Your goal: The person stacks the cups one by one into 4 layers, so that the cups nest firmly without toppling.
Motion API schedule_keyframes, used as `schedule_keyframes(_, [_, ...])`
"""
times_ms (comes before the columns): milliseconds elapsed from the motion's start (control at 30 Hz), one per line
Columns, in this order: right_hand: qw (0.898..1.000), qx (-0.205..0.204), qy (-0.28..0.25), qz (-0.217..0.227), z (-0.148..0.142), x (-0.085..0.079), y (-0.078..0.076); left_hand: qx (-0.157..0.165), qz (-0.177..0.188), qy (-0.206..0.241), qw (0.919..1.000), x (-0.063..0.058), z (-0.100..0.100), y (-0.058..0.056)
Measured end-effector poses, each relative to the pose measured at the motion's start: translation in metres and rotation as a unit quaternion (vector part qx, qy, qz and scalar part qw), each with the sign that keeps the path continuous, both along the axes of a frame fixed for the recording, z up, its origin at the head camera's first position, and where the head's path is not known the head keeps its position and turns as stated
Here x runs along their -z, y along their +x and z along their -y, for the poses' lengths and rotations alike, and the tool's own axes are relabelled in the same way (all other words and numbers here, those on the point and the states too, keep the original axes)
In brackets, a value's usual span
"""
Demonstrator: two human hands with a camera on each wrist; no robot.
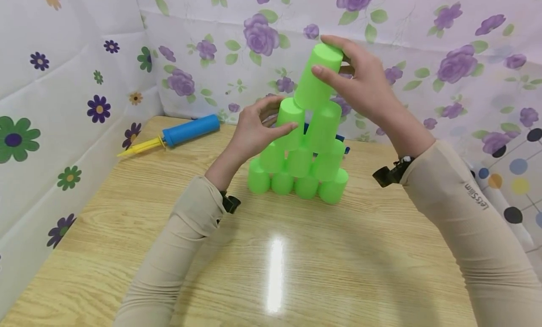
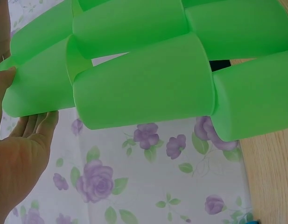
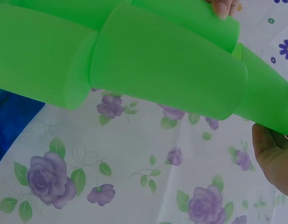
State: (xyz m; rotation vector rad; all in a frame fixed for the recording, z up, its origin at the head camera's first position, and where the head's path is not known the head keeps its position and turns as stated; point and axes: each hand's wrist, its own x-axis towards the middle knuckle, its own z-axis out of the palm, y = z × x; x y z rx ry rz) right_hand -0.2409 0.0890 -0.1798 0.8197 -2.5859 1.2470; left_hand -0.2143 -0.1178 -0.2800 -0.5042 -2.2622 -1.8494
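Green plastic cups stand upside down in a stacked pyramid, with several in the bottom row [image 1: 306, 187]. At its peak is a tilted green cup [image 1: 316, 77], which my right hand [image 1: 364, 80] grips between thumb and fingers. The cup's lower rim is at the tops of the two cups below. My left hand [image 1: 258, 127] holds the left one of those, a green cup [image 1: 291, 114], thumb in front and fingers behind. The left wrist view shows the left hand [image 2: 27, 158] with thumb and fingertips on that cup [image 2: 41, 79]. The right hand [image 3: 274, 158] is partly cut off in the right wrist view.
A blue hand pump [image 1: 190, 130] with a yellow nozzle lies on the wooden table [image 1: 211, 270] at the back left. Something blue [image 1: 347, 150] sits behind the pyramid, mostly hidden. Flowered cloth [image 1: 220, 49] hangs along the back and left side.
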Motion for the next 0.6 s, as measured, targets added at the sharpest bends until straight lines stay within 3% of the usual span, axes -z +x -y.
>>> schedule_keyframes(233, [1.0, -0.029, 0.006, -0.002, 0.005, 0.003, 0.0, 0.0, -0.002, -0.001, 1.0, 0.0, 0.0, 0.0])
schedule_keyframes(400, [0.998, -0.047, 0.015, -0.044, 0.002, 0.01, -0.002, -0.003, -0.008, -0.031, 0.9995, 0.002, 0.001, 0.0])
schedule_keyframes(600, [0.995, -0.046, 0.006, -0.084, -0.018, 0.029, 0.002, -0.082, 0.005, -0.121, 0.9892, 0.003, 0.006, 0.013])
